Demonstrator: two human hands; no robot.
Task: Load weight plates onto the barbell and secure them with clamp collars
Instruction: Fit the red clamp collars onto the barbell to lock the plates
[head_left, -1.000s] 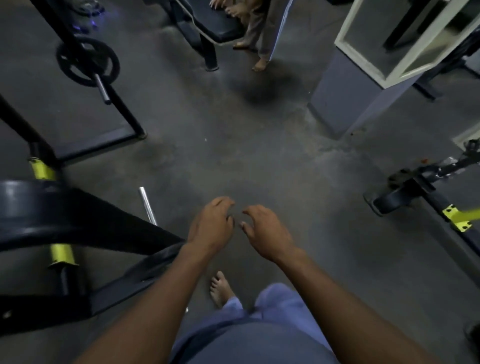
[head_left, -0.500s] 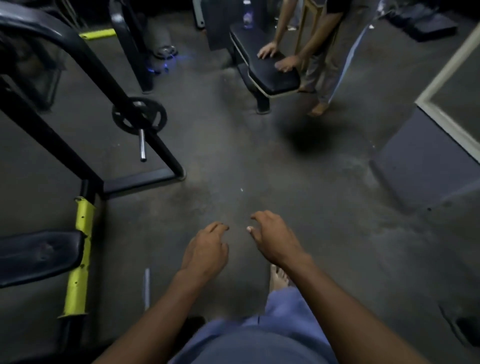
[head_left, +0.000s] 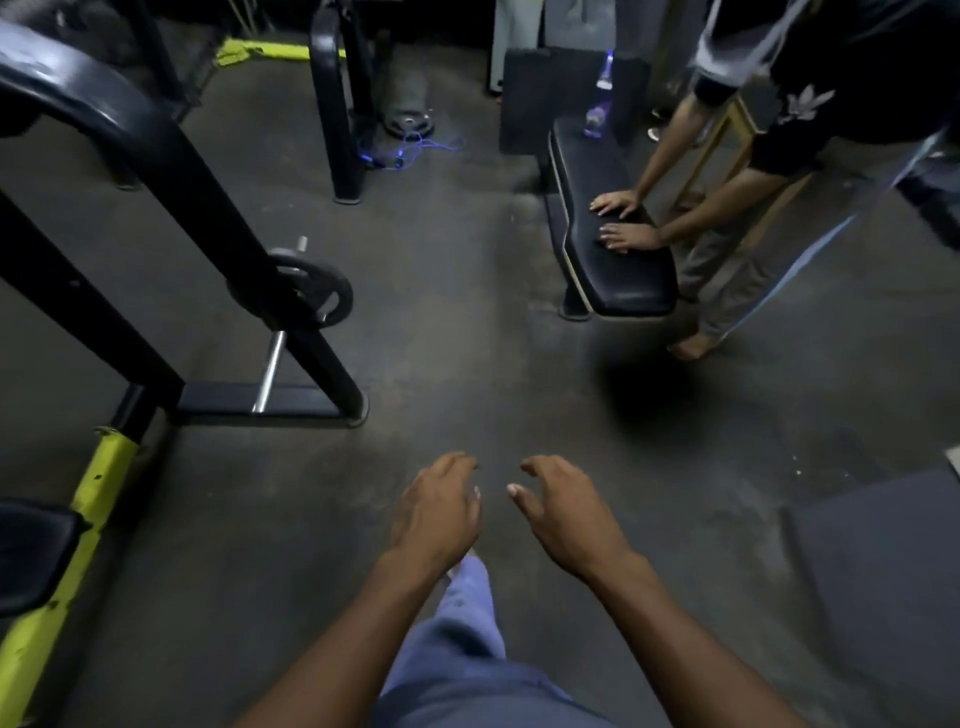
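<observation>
Black rubber floor (head_left: 467, 322) filled most of the frame, dim and scuffed. Low in the middle, the left hand (head_left: 436, 512) and right hand (head_left: 569, 514) hung side by side, just apart, palms down; each grip was loose, fingers half-curled around nothing, which suggested a person walking between stations rather than carrying anything. A blue trouser leg (head_left: 467, 613) showed beneath them, mid-stride by the look of it.

At centre left a small plate (head_left: 314, 296) sat on a steel peg (head_left: 270, 374) jutting from the black rack (head_left: 156, 171), stored there within easy reach for loading. I judged it the likeliest thing to be fetched, since no barbell or collar could be made out anywhere. A yellow post (head_left: 88, 519) ran down the lower left edge beside a black pad (head_left: 31, 556).

In the upper right another person leaned both palms on a bench (head_left: 613, 228), apparently resting their weight; a bottle (head_left: 597, 111) stood at its far end. A cable (head_left: 410, 150) glowed blue near the top, trailing from a machine base.
</observation>
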